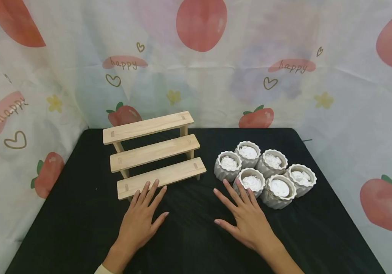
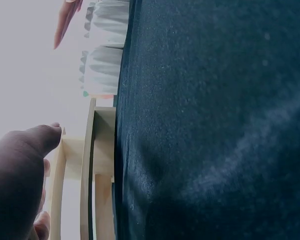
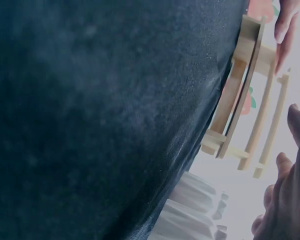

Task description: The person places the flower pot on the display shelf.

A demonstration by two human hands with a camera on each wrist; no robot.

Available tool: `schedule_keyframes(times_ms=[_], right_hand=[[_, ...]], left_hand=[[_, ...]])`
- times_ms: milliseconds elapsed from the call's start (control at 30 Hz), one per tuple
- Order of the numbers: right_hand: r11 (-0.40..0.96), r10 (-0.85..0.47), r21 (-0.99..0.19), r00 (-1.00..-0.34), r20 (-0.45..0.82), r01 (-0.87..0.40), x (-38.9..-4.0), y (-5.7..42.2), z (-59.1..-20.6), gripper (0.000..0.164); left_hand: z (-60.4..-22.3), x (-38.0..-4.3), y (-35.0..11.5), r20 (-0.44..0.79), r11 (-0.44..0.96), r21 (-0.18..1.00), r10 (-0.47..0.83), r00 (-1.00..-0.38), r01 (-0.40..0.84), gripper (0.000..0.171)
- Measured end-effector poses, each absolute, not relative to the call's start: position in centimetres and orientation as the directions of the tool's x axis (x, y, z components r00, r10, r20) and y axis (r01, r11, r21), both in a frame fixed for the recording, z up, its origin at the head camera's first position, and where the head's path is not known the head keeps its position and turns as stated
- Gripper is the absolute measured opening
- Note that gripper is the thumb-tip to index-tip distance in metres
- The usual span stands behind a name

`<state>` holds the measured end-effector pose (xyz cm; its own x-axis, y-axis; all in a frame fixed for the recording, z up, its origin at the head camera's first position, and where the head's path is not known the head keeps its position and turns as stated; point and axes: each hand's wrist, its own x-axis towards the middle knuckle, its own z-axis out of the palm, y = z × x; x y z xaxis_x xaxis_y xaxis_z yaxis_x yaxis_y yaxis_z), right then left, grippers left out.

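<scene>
A three-step wooden stand (image 1: 158, 150) is set at an angle on the left side of the table. My left hand (image 1: 140, 220) is spread with straight fingers, its fingertips overlapping the front step in the head view. To the right, several white fluted pots (image 1: 274, 192) with scalloped rims sit clustered together, each with white material inside. My right hand (image 1: 245, 219) is also spread, its fingertips overlapping the nearest left pot (image 1: 251, 179). Nothing is held in either hand. In the left wrist view, the thumb (image 2: 40, 137) shows beside the stand (image 2: 87, 165).
A black cloth (image 1: 185, 243) covers the table. Behind it and along both sides hangs a pale curtain (image 1: 206, 83) printed with red fruit, hearts and lettering. The stand and the pots are separated by a strip of black cloth.
</scene>
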<state>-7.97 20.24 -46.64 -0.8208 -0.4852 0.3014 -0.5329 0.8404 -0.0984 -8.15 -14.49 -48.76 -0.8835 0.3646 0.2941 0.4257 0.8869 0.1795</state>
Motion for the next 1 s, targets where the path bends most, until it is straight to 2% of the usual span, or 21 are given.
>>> schedule_keyframes(times_ms=[600, 1000], right_hand=[[0.867, -0.437, -0.104, -0.844, 0.311, -0.487, -8.2, 20.9, -46.2, 0.078], [0.923, -0.272, -0.177, -0.906, 0.324, -0.341, -8.6, 23.6, -45.6, 0.077]], left_hand=[[-48.8, -8.4, -15.8, 0.324, 0.902, 0.201, 0.307, -0.895, 0.382, 0.076], [-49.5, -9.0, -18.2, 0.360, 0.916, 0.255, 0.208, -0.909, 0.311, 0.075]])
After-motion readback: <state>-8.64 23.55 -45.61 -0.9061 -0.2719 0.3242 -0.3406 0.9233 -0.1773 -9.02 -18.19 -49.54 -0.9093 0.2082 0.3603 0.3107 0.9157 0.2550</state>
